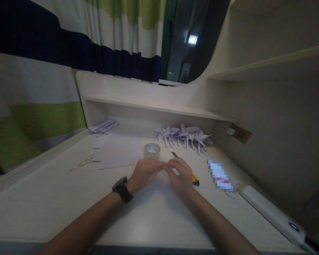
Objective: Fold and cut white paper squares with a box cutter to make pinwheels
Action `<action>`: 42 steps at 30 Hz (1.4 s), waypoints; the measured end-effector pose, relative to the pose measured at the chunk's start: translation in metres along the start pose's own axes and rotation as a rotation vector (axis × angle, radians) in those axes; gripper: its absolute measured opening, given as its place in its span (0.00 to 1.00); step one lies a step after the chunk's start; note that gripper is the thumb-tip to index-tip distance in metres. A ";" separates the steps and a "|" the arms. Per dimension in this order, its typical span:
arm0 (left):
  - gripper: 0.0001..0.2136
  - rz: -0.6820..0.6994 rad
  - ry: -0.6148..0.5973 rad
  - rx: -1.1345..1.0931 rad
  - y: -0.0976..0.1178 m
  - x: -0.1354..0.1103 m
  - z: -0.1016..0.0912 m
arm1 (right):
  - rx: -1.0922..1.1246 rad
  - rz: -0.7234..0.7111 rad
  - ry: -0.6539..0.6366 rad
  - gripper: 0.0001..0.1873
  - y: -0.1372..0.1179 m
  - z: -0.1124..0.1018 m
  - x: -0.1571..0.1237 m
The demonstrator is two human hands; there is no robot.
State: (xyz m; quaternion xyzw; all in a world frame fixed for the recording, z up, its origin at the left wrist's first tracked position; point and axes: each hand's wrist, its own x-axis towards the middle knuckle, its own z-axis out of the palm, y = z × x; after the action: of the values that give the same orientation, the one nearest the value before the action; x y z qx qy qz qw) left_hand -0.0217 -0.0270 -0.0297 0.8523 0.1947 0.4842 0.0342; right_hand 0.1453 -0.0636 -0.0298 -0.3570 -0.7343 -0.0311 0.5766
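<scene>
My left hand (145, 172) and my right hand (181, 175) meet fingertip to fingertip over the middle of the pale desk (42, 198). Both have their fingers pinched together around something small that I cannot make out. A black watch (122, 189) sits on my left wrist. A yellow-handled utility knife (194, 178) lies just behind my right hand, its blade pointing away. A roll of clear tape (152, 150) stands just beyond my hands.
Several folded paper pinwheels (184, 136) lie at the back. A loose paper sheet (119, 152) and paper strips (103, 127) sit at the back left, scissors (86, 162) to the left. A blurred packet (220, 176) and a white lamp bar (271, 212) lie on the right.
</scene>
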 end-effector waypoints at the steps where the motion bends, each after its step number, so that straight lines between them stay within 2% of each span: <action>1: 0.08 0.002 -0.004 -0.002 0.001 0.000 0.000 | -0.003 0.004 0.000 0.02 0.000 0.000 0.000; 12: 0.07 -0.080 -0.008 -0.076 0.000 -0.003 0.001 | -0.020 0.014 -0.033 0.03 0.002 -0.002 0.001; 19: 0.08 -0.152 -0.144 -0.070 0.000 0.001 -0.002 | 0.089 0.152 -0.044 0.10 0.011 -0.003 0.002; 22: 0.08 -0.145 -0.209 -0.011 -0.002 0.001 -0.004 | 0.043 0.122 -0.131 0.08 0.019 -0.003 -0.001; 27: 0.10 -0.083 -0.276 0.123 -0.007 -0.002 -0.007 | -0.140 -0.065 -0.282 0.06 0.033 -0.005 -0.005; 30: 0.10 -0.026 -0.318 0.216 -0.009 -0.003 -0.007 | -0.264 -0.125 -0.361 0.06 0.034 -0.005 -0.006; 37: 0.05 0.057 -0.483 0.456 -0.005 -0.009 0.004 | -0.609 -0.162 -0.632 0.03 0.025 0.003 -0.012; 42: 0.05 0.050 -0.521 0.470 0.000 -0.011 0.008 | -0.661 -0.139 -0.657 0.06 0.023 0.006 -0.015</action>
State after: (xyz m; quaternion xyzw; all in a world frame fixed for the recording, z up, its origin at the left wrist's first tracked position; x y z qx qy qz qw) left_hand -0.0205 -0.0297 -0.0430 0.9363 0.2647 0.1931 -0.1263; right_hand 0.1545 -0.0518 -0.0533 -0.4621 -0.8509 -0.1871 0.1656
